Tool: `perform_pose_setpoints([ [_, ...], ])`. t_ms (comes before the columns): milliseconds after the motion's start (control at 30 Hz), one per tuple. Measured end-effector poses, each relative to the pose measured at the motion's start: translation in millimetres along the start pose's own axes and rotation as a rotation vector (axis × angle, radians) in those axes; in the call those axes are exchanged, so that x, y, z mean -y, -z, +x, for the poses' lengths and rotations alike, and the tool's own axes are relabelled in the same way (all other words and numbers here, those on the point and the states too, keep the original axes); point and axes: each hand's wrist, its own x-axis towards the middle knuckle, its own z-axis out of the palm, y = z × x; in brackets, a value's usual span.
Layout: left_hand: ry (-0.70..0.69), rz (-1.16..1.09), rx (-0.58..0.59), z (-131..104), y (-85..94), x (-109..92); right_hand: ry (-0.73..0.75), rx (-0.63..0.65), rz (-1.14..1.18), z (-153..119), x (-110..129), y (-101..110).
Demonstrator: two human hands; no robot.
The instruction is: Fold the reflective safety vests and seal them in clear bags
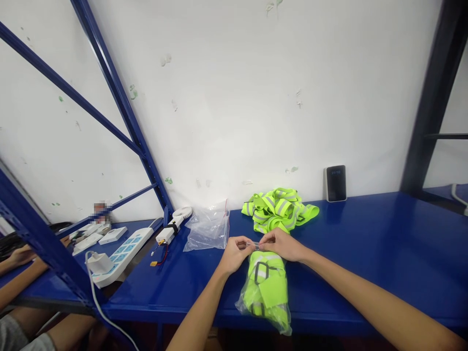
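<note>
A clear plastic bag [268, 292] with a folded neon-yellow reflective vest inside lies at the front edge of the blue table, its lower end hanging slightly over. A black buckle shows through the plastic. My left hand [237, 251] pinches the bag's top edge from the left. Close beside it, my right hand [281, 243] pinches the same edge, fingertips nearly meeting the left ones. Behind my hands rests a loose heap of neon-yellow straps with grey reflective bands [280, 207].
Empty clear bags [208, 226] lie left of my hands, near a small white fan [182, 213] and a wired white pack [167, 234]. A power strip [126, 256] sits by the blue rack post. A black-fronted device [335, 184] stands against the wall. Another person's hands [24, 254] are far left.
</note>
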Motion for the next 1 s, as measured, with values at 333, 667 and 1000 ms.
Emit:
perform_pose_setpoints([
  [333, -0.01, -0.046, 0.026, -0.4, -0.4, -0.3, 0.033, 0.008, 0.005, 1.7, -5.3, 0.2],
  [667, -0.043, -0.031, 0.046, -0.6, -2.4, -1.9, 0.083, 0.02, -0.087, 1.5, -4.2, 0.2],
  [1000, -0.048, 0.009, 0.026, -0.4, -2.4, 1.1, 0.066, 0.04, -0.007, -0.2, 0.6, -1.4],
])
